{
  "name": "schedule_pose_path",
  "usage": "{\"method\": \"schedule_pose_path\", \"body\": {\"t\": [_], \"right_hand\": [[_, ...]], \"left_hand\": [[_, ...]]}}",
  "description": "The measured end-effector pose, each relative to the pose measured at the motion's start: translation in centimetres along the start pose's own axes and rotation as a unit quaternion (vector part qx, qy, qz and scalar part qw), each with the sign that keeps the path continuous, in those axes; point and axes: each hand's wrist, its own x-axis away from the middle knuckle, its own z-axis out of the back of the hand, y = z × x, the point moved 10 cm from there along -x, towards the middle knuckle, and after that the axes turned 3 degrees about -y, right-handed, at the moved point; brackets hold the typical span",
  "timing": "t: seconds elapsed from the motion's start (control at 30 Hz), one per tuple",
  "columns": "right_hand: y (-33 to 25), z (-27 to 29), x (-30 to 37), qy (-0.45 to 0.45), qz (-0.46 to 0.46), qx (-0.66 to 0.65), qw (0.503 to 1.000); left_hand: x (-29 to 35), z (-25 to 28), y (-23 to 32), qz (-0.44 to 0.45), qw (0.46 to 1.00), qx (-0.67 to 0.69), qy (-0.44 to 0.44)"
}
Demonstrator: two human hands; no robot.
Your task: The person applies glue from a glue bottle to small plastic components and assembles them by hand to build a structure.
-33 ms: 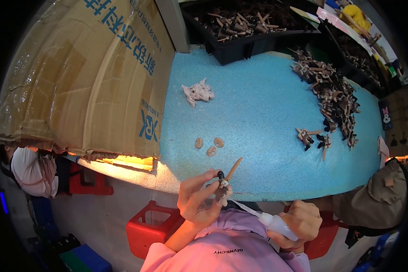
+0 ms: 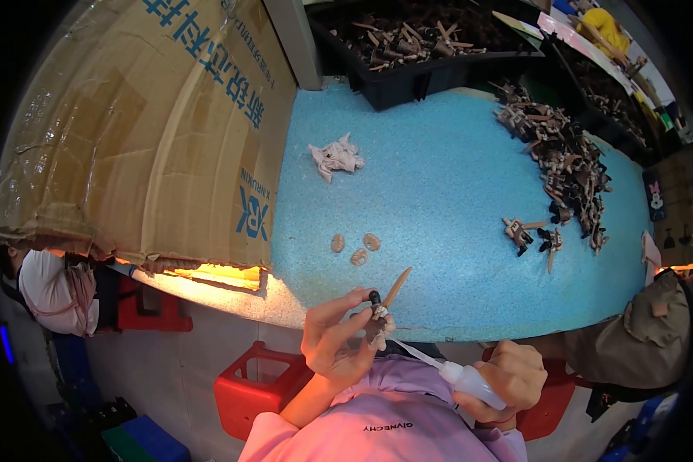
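Between its fingertips, my left hand point(image 2: 335, 340) grips a small toy figure point(image 2: 376, 325) above the table's near edge. The figure has dark and pale parts, and a tan sword-like blade point(image 2: 396, 288) sticks up from it. My right hand point(image 2: 517, 374) is closed around a white squeeze bottle point(image 2: 470, 382). Its long thin nozzle points left, and the tip is at the figure's lower end; whether they touch I cannot tell. Just beyond my left hand, three small tan oval pieces point(image 2: 359, 256) lie on the blue tabletop point(image 2: 439, 200).
A heap of similar figures point(image 2: 566, 165) lies at the right, with two point(image 2: 520, 233) apart from it. Behind stand black bins point(image 2: 416, 85) full of more. A crumpled pale cloth point(image 2: 336, 157) lies farther back. A large cardboard box point(image 2: 146, 138) borders the left; red stools point(image 2: 246, 400) stand below.
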Motion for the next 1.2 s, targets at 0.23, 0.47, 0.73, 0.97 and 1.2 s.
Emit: {"method": "schedule_pose_path", "body": {"t": [0.23, 0.47, 0.73, 0.97, 1.2], "right_hand": [[-0.7, 0.0, 0.2, 0.0, 0.026, 0.002, 1.0], [-1.0, 0.1, 0.3, -0.001, 0.028, 0.007, 1.0], [0.0, 0.4, 0.3, 0.013, -0.008, -0.029, 0.999], [0.4, 0.3, 0.3, 0.015, 0.006, -0.064, 0.998], [0.1, -0.3, -0.1, -0.002, 0.015, -0.042, 0.999]], "left_hand": [[0.5, 0.2, -0.3, -0.008, 1.0, -0.007, -0.005], [0.7, 0.3, -0.2, -0.013, 1.0, 0.025, -0.003], [-0.2, 0.1, 0.6, -0.031, 0.999, 0.027, -0.006], [-0.1, 0.1, 0.5, -0.02, 0.999, 0.033, -0.002], [0.0, 0.1, 0.4, -0.012, 0.999, 0.03, -0.008]]}}
